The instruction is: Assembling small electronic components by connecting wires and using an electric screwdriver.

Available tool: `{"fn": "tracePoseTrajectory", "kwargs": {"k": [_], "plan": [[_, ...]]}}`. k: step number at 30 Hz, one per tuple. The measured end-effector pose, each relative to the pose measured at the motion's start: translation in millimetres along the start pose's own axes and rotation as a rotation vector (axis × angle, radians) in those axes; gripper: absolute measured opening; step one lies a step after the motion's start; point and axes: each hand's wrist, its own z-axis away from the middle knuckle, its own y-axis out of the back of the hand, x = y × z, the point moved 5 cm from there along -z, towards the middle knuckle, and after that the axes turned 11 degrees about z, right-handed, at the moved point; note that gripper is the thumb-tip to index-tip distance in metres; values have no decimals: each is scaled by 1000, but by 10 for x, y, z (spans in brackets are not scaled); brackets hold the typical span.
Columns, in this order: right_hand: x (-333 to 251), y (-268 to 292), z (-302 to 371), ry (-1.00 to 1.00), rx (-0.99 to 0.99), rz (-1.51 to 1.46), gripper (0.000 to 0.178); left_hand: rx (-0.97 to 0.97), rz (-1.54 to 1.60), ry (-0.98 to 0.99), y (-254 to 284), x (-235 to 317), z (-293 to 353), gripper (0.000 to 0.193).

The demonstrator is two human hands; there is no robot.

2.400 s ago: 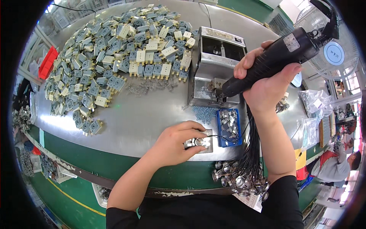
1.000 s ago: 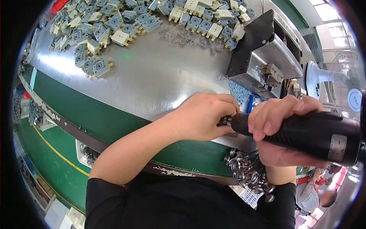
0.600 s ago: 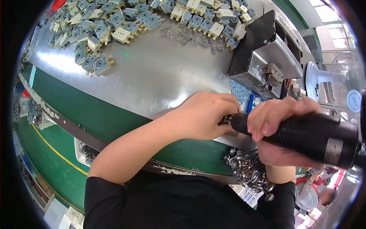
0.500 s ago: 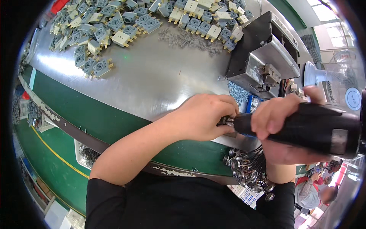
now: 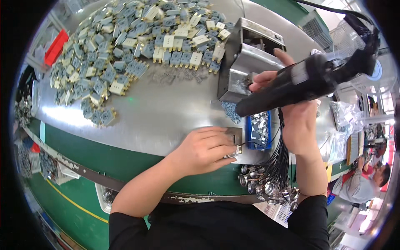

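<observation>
My right hand [image 5: 298, 110] is wrapped around a black electric screwdriver [image 5: 287, 85], tilted with its nose over a pile of small bluish screws [image 5: 230, 111]. My left hand [image 5: 204, 151] lies low over the bench, its thumb and forefinger closed on a small round metal part [image 5: 232, 153] with a thin black lead. That part sits at a flat metal fixture [image 5: 236, 135], partly covered by my fingers. Just right of the fixture stands a blue tray [image 5: 259, 143] of small metal pieces. Black leads with round metal ends [image 5: 268, 187] hang at the bench's front edge.
A large heap of grey and cream switch-like blocks [image 5: 137, 41] covers the far left, with loose springs [image 5: 175, 76] before it. A metal box-shaped device [image 5: 250, 54] stands behind the screws. A red bin [image 5: 56, 47] is far left; another person [image 5: 360, 183] sits at right.
The screwdriver has lifted away from my left hand, moving up and left over the screws. My left hand has uncovered part of the fixture. The view has shifted, showing more of the heap.
</observation>
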Motion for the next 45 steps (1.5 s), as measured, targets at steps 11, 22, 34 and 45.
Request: {"fn": "tracePoseTrajectory", "kwargs": {"k": [11,22,34,45], "plan": [[93,-158,624,226,-681,640,47,59,-43,102,-12,53,43,32],[264,-259,916,390,-321,854,33,181,-233,40,90,277,4,45],[127,916,730,812,298,746,9,185,261,97,-44,306,-40,69],[1646,2330,374,-291,663,1544,38,-89,420,238,-319,368,-74,41]]}}
